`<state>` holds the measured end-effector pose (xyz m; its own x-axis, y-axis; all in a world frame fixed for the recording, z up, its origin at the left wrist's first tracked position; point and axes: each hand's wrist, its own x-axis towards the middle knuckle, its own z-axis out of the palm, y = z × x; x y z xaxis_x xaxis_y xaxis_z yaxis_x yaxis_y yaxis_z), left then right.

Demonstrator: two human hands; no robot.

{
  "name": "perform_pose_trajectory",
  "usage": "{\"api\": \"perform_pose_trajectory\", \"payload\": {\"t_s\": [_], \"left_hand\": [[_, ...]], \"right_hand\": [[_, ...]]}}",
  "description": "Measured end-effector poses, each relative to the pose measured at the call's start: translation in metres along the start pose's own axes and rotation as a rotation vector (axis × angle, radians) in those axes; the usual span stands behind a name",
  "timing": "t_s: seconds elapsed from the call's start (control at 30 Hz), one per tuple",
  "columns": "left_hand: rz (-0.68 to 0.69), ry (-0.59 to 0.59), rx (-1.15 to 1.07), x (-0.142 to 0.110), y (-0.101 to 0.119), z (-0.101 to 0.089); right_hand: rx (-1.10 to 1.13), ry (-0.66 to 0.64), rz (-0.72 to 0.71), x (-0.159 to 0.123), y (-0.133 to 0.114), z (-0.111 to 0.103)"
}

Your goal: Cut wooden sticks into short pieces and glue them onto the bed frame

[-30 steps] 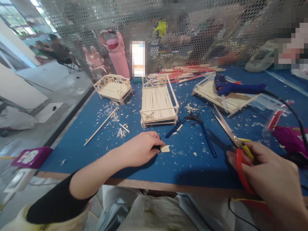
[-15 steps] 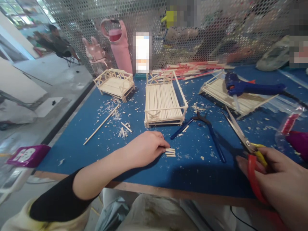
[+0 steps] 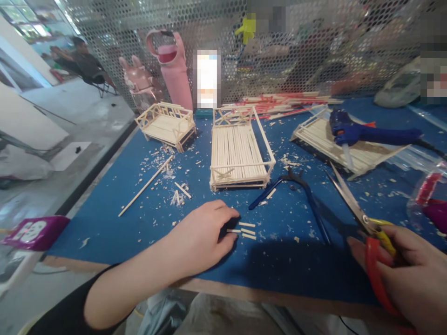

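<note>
From where I stand, the handwork looks to be at the sorting stage: four short wooden sticks [image 3: 248, 231] lie on the blue tabletop [image 3: 111, 232], near its front edge, and the left hand [image 3: 206, 230] is busy right at them. Its thumb and forefinger stand apart in a loose curve, one of the sticks lying in the gap between them; whether either tip touches it I can't tell, but nothing is lifted. The other three sit just beyond the fingertips, roughly side by side with small gaps between them.

The right hand [image 3: 415, 265], off toward the table's right side, is wrapped round the handles of the scissors [image 3: 365, 219], blades slightly parted, pointing away from the person and cutting nothing. Between the two hands rest the blue-handled pliers [image 3: 314, 204], legs spread. Behind the left hand stands a little slatted bed frame [image 3: 237, 149] made of similar sticks, and a blue glue gun [image 3: 377, 132] lies over another slatted piece at the right.

To my eye, the next move calls for a light pinch on that nearest stick and a small nudge to bring it level with its neighbours, the scissors kept well aside.
</note>
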<state>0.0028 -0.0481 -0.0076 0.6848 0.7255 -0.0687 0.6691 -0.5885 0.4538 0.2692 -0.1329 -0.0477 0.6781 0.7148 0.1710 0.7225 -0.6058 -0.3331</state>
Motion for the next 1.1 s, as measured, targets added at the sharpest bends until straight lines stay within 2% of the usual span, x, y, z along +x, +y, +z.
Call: {"api": "perform_pose_trajectory", "payload": {"t_s": [0.1,0.23,0.33,0.43,0.63,0.77,0.87,0.97,1.03,1.1], "left_hand": [[-0.049,-0.005,0.044,-0.003,-0.005,0.006],[-0.055,-0.001,0.092,-0.006,-0.010,0.011],[-0.062,0.060,0.062,-0.007,-0.007,0.011],[-0.012,0.111,0.035,-0.005,-0.001,0.012],[0.016,0.077,0.067,0.002,0.008,0.023],[0.033,0.129,0.048,-0.001,0.010,0.023],[0.094,0.174,0.069,-0.002,0.009,0.020],[0.194,0.138,0.138,0.003,0.007,0.020],[0.214,0.120,0.169,0.006,0.005,0.021],[0.185,0.127,0.195,0.009,0.005,0.024]], "right_hand": [[0.049,-0.076,0.119,0.001,-0.002,-0.001],[0.075,-0.040,0.087,-0.001,-0.001,-0.001],[0.050,-0.085,0.086,-0.003,-0.002,-0.003],[0.081,-0.108,0.081,-0.003,-0.006,-0.005],[0.196,-0.117,0.108,0.000,-0.012,-0.007],[0.216,-0.092,0.053,0.001,-0.009,-0.007],[0.194,-0.101,0.031,0.002,-0.005,-0.010],[0.188,-0.159,0.042,0.000,-0.003,-0.015],[0.193,-0.178,0.014,-0.005,-0.002,-0.018],[0.147,-0.111,-0.076,-0.009,-0.001,-0.019]]}}
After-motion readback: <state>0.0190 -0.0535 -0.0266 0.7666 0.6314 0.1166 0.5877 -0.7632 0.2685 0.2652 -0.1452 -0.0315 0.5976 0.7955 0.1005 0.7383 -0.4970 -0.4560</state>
